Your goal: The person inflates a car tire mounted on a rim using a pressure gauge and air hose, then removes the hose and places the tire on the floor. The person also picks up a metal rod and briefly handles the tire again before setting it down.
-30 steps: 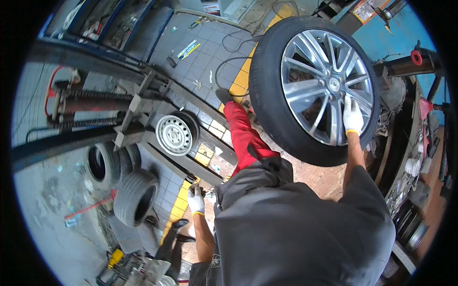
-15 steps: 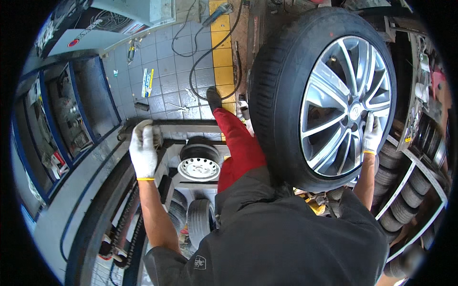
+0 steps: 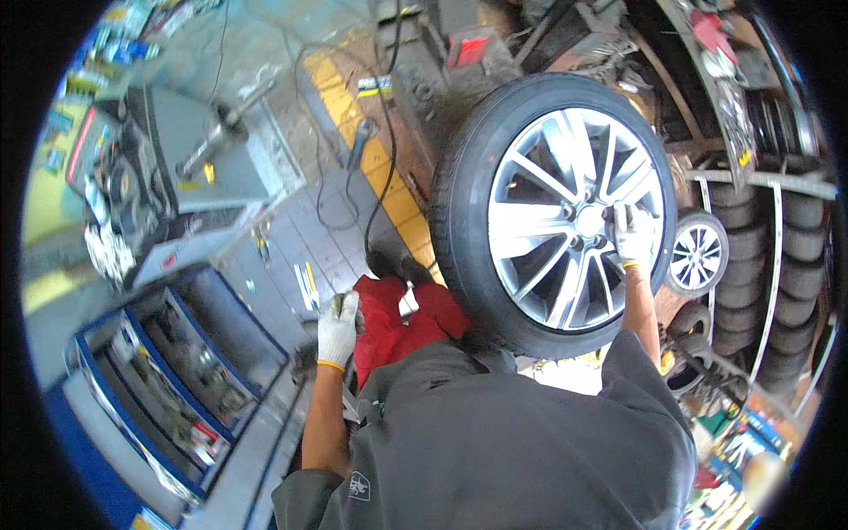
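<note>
A large car wheel (image 3: 477, 172), a black tyre on a silver multi-spoke alloy rim (image 3: 565, 305), stands tilted at my right side, its outer face up toward me. My right hand (image 3: 633, 237), in a white knitted glove, reaches into the rim beside the hub, its fingers hooked round a spoke. Some fingertips are hidden behind the spoke. In a matching glove, my left hand (image 3: 338, 330) hangs in front of my red trousers (image 3: 389, 322), fingers curled into a loose fist. Nothing sticks out of it, and it is apart from the wheel.
Left of me stands a blue-edged tray cabinet (image 3: 256, 362) with tools in its compartments. Behind it is a grey machine (image 3: 216, 141). A black cable (image 3: 382, 199) crosses the yellow tiles (image 3: 353, 97). A smaller wheel (image 3: 698, 254) and stacked tyres (image 3: 738, 265) are at right.
My view and body have turned, bringing the grey machine and smaller wheel into sight. My left hand has come away from the metal frame toward my legs. My right hand keeps its grip on the rim.
</note>
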Tool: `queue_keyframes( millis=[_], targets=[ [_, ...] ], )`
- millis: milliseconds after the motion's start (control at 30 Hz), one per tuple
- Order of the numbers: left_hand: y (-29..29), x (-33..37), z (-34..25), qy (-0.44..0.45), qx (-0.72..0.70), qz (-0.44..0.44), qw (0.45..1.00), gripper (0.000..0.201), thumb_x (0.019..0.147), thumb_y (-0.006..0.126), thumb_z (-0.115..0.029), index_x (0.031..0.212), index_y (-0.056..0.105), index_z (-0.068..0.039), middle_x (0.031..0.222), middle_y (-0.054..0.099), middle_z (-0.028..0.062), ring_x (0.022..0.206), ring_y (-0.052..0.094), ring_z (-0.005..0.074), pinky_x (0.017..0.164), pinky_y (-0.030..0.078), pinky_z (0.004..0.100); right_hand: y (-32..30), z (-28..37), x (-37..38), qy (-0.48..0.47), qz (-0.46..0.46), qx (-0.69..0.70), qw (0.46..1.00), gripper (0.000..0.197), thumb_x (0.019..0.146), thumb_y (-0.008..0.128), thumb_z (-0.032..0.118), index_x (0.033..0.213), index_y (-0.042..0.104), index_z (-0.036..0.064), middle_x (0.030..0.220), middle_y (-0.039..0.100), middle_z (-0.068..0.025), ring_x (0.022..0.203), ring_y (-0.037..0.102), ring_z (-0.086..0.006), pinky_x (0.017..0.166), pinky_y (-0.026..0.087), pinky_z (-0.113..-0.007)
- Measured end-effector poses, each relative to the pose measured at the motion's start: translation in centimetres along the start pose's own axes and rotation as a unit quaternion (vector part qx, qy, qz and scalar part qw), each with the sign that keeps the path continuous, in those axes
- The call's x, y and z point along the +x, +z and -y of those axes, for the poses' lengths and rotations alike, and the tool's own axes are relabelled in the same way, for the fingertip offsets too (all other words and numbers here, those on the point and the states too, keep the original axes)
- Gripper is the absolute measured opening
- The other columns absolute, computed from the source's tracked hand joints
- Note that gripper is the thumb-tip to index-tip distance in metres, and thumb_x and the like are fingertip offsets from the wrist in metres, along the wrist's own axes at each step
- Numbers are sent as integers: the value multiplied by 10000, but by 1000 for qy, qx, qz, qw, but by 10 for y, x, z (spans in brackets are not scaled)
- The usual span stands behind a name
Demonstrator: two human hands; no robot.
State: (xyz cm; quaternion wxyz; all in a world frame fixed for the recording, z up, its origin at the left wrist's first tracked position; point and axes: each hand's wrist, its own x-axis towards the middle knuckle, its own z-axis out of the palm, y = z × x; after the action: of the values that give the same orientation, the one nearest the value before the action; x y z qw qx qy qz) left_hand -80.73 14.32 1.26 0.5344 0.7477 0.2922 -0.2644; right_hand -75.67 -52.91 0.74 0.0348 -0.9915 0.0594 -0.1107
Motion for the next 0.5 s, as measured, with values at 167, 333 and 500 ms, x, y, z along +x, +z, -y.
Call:
queue_keyframes(
  millis=[167,333,500],
  targets=[
    [4,90,-62,47,25,99,994,290,1180,631,-379,1186,725,-105,835,672,-9,686,624,93,646,567,296,-6,10,-9,-11,-37,-30,999,190,1022,786,257,948,787,82,967,762,-161,956,705,-412,1036,532,-538],
    [25,194,-155,172,2,173,970,241,1193,592,-194,1366,747,-132,972,675,-55,774,600,50,711,559,262,-12,50,-8,177,-41,-99,978,242,1015,794,306,998,796,64,1146,778,-184,1203,683,-444,1109,515,-545],
    [58,312,-291,270,4,149,951,283,1161,663,-253,1369,750,-83,1141,770,13,939,696,135,848,582,318,-8,79,-9,342,-83,-77,933,312,1013,781,287,1221,804,56,1363,750,-221,1226,712,-442,1098,553,-518]
  ],
)
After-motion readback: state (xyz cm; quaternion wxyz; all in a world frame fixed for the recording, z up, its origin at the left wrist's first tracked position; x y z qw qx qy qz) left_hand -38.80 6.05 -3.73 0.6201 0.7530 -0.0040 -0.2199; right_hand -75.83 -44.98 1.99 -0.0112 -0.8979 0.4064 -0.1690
